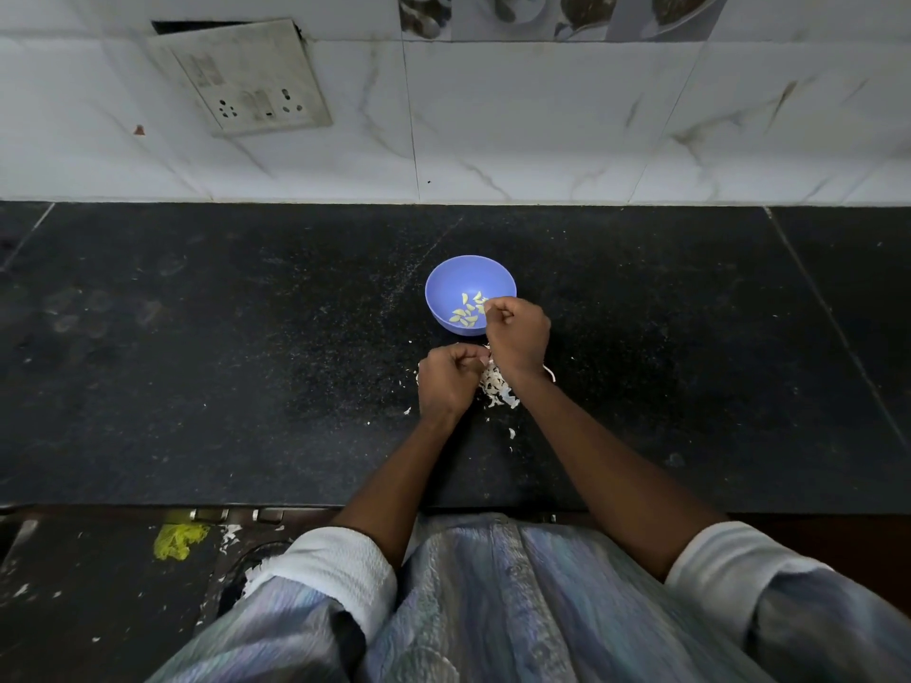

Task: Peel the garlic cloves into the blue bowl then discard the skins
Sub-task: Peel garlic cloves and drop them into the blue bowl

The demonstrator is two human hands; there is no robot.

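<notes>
Bowl (443,288) mid-counter, right hand (517,332) over near rim, skins (498,389) beside

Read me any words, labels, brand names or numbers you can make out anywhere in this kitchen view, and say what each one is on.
No text can be read anywhere.
Switch plate on the wall: faint grey patches that may be markings, too blurred to read.
Blue bowl: no label visible.
Picture tiles along the top edge: images only, no lettering visible.
</notes>
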